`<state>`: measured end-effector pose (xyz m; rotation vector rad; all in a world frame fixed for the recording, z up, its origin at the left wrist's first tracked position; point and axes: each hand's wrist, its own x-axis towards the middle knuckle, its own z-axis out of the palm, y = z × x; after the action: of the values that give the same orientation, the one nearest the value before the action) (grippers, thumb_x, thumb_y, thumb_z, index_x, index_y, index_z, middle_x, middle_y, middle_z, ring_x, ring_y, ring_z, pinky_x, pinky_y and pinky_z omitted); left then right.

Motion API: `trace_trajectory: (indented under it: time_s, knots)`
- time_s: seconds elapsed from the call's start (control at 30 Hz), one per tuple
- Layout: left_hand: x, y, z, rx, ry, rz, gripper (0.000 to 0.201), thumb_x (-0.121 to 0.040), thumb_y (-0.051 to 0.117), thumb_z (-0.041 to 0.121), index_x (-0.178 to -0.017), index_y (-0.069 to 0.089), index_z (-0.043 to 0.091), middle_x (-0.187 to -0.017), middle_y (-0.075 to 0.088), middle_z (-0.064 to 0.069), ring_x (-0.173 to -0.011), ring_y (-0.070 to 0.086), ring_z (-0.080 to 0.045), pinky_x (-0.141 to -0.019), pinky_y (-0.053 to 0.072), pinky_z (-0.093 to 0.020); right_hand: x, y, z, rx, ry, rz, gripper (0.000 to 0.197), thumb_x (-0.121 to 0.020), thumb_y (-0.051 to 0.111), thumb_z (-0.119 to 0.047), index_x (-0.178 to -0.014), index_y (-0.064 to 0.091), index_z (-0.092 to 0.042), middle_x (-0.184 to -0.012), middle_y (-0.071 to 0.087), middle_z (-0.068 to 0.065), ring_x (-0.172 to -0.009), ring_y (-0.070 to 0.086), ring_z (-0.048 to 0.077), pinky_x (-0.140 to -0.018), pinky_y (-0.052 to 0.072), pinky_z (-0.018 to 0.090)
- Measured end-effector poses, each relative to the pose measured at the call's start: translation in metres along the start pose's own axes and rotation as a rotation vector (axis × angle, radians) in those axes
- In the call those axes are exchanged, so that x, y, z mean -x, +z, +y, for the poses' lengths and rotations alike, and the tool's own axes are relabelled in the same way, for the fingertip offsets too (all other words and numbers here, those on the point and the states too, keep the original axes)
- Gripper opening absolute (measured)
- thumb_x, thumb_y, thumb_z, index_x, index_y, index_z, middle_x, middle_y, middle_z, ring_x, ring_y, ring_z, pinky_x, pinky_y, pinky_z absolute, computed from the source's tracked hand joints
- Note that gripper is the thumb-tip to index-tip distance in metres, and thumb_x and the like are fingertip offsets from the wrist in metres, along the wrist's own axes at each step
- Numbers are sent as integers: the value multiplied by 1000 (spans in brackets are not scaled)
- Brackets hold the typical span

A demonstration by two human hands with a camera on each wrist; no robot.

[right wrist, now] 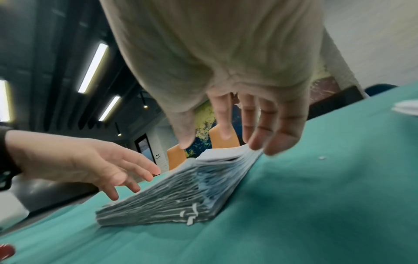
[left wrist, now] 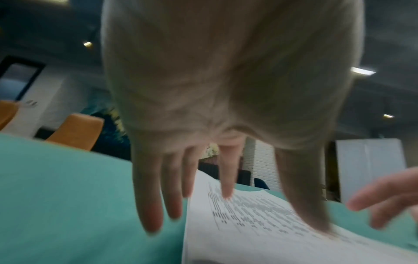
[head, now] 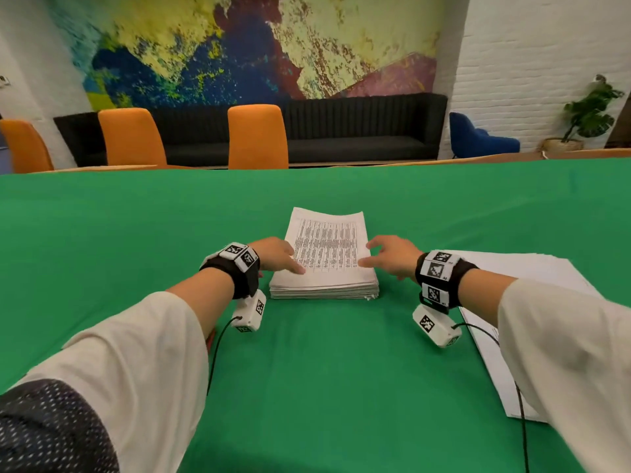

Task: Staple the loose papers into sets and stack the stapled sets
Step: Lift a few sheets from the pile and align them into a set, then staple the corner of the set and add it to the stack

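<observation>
A thick stack of stapled paper sets (head: 326, 268) lies in the middle of the green table, a printed table on its top sheet. In the right wrist view the stack (right wrist: 172, 196) shows its layered edge, with staples at the near corner. My left hand (head: 278, 256) is at the stack's left edge, fingers straight, thumb lying on the top sheet (left wrist: 260, 223). My right hand (head: 389, 256) is at the right edge, fingers spread and straight; in the right wrist view its fingertips (right wrist: 260, 142) reach the far right corner. Neither hand grips anything.
A pile of loose white sheets (head: 522, 302) lies on the right, partly under my right forearm. A red object (right wrist: 5, 251) shows by my left forearm, mostly hidden. Green cloth (head: 307, 387) covers the table. Orange chairs (head: 256, 136) stand beyond its far edge.
</observation>
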<state>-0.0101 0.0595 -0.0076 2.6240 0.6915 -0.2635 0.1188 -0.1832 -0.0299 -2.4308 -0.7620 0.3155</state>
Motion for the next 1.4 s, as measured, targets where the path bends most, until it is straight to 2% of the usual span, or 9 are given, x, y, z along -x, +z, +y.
trace_trajectory:
  time_s: [0.13,0.2,0.37,0.43,0.57,0.7,0.93,1.3,1.4]
  knots:
    - [11,6,-4,-142,22,-104,86,-75,94,33,-150,52,29,-155,48,-3,-116,60,-28,-93,61,-42,15,2,-2,162,-153,-124,53,-88,80,-46,-133,68,-23,-148,58,3,-123,60,21,-100,46,31]
    - [16,12,0,-213,27,-71,82,-76,94,21,-148,55,27,-146,55,-8,-103,65,-28,-89,62,-38,21,6,-2,187,-155,-143,51,-85,83,-41,-130,70,-22,-148,59,2,-130,57,22,-106,42,31]
    - [22,21,3,-285,53,61,66,-80,89,12,-140,63,23,-137,62,-6,-114,66,-28,-95,57,-35,22,12,1,150,-129,-111,47,-82,87,-34,-124,74,-17,-140,66,5,-124,61,21,-105,44,30]
    - [22,22,2,-278,48,68,65,-80,89,12,-139,64,23,-130,65,-6,-107,68,-26,-93,58,-34,22,14,2,126,-122,-97,46,-80,89,-32,-121,76,-17,-136,68,5,-121,63,21,-104,45,31]
    - [16,22,-3,-213,10,57,62,-77,92,11,-132,67,25,-115,64,-6,-79,70,-23,-78,62,-32,18,14,5,77,-113,-65,43,-74,94,-31,-111,81,-15,-117,77,4,-95,65,12,-78,48,19]
    - [14,21,-6,-175,-1,46,62,-74,94,11,-130,69,24,-107,65,-4,-74,72,-22,-74,65,-34,13,15,8,58,-95,-54,39,-71,96,-29,-103,83,-13,-91,76,-3,-79,62,0,-58,41,10]
    - [16,25,-5,-177,1,78,59,-74,94,11,-127,70,22,-108,71,-6,-70,73,-20,-62,60,-27,13,16,7,56,-83,-57,35,-72,96,-28,-101,83,-13,-84,72,-6,-75,61,-2,-57,41,11]
    - [21,30,-3,-232,18,128,60,-77,92,13,-131,69,20,-123,69,-8,-83,65,-23,-84,61,-32,14,15,5,106,-67,-63,39,-72,95,-29,-104,82,-12,-82,70,-10,-78,65,5,-59,44,14]
    - [26,29,-3,-244,15,131,68,-77,92,13,-138,64,20,-126,67,-8,-89,68,-25,-82,59,-32,17,14,6,133,-88,-86,52,-74,94,-36,-119,76,-18,-114,72,-2,-106,65,17,-84,51,23]
